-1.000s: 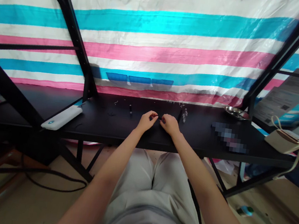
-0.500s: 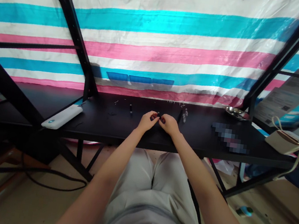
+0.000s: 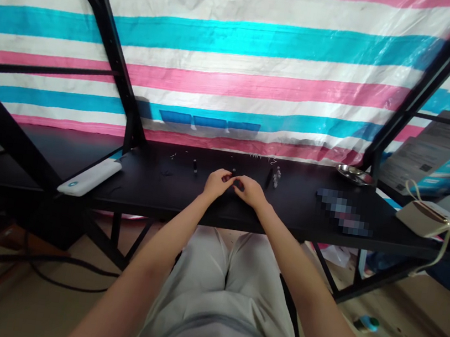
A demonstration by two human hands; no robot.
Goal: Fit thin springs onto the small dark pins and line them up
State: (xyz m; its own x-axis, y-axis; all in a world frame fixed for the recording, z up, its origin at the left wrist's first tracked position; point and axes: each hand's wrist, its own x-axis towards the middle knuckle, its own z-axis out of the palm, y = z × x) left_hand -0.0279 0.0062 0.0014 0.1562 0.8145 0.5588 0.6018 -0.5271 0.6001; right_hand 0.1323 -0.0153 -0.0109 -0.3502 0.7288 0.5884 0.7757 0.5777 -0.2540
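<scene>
My left hand (image 3: 218, 184) and my right hand (image 3: 249, 190) meet above the middle of the black table (image 3: 154, 195), fingertips nearly touching. A small dark piece (image 3: 233, 171) with a pale ring-like end pokes up at the left fingertips, which pinch it; its lower part is hidden. The right fingers are curled beside it, and whatever they grip is too small to make out. To the left stands a short black cylinder (image 3: 195, 166) with a pale band. On the right are an upright black stick (image 3: 269, 178) and a cluster of small clear pieces (image 3: 277, 177).
Small white curled bits (image 3: 270, 159) lie along the back edge. Rightward are a shiny metal dish (image 3: 354, 175), a blurred-out flat item (image 3: 342, 212) and a beige pouch (image 3: 423, 216). A long white device (image 3: 90, 177) lies left, beside a black frame post (image 3: 109, 40).
Both hands have shifted slightly left in the view, and the pale end of the small piece now shows more clearly. The camera view has tilted a little.
</scene>
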